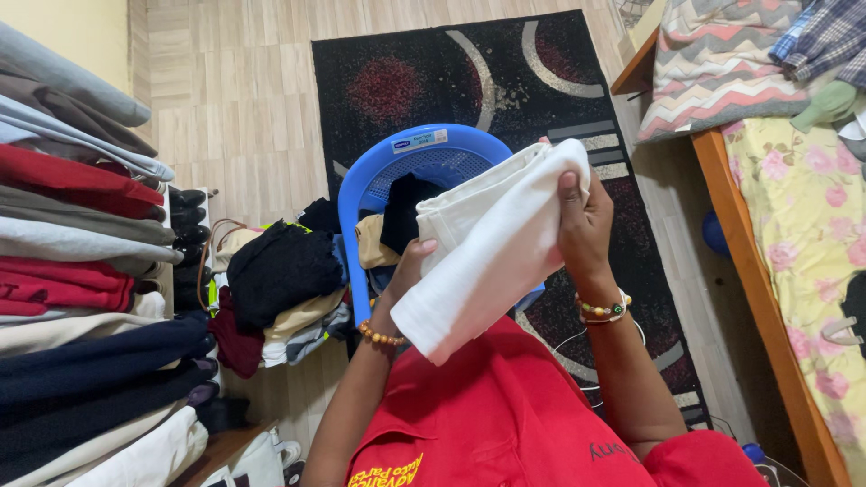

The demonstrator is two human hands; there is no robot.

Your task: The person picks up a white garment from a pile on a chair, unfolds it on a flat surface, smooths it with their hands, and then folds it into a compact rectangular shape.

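1. Folded white cotton garment (pixel 492 243), thick and soft: held up at the centre of the frame, tilted from upper right down to lower left, above our red shirt (pixel 505 415).
2. Our right hand (pixel 582 221): closed on the garment's upper right edge, thumb lying flat on the near face of the cloth, the other fingers hidden behind it. A beaded bracelet of cream and green (pixel 604 308) sits at the wrist.
3. Our left hand (pixel 408 271): at the garment's left edge, fingers tucked under the fold and pinching it (only part of the hand shows). An amber bead bracelet (pixel 379 336) circles this wrist.
4. Blue plastic laundry basket with perforated wall (pixel 406 162): directly behind the garment at centre frame, holding dark and tan clothing.
5. Black rug with red blotches and grey arcs (pixel 433 81): upper centre, under the basket, on pale wood-look flooring.
6. Loose heap of dark, maroon and beige clothes (pixel 280 289): left of centre, just beside the basket.
7. Tall stack of folded garments in grey, red, navy and cream (pixel 72 271): along the left edge of the frame.
8. Wooden bed frame with floral yellow sheet (pixel 803 234): right edge, with a zigzag-patterned cushion (pixel 713 63) at upper right.
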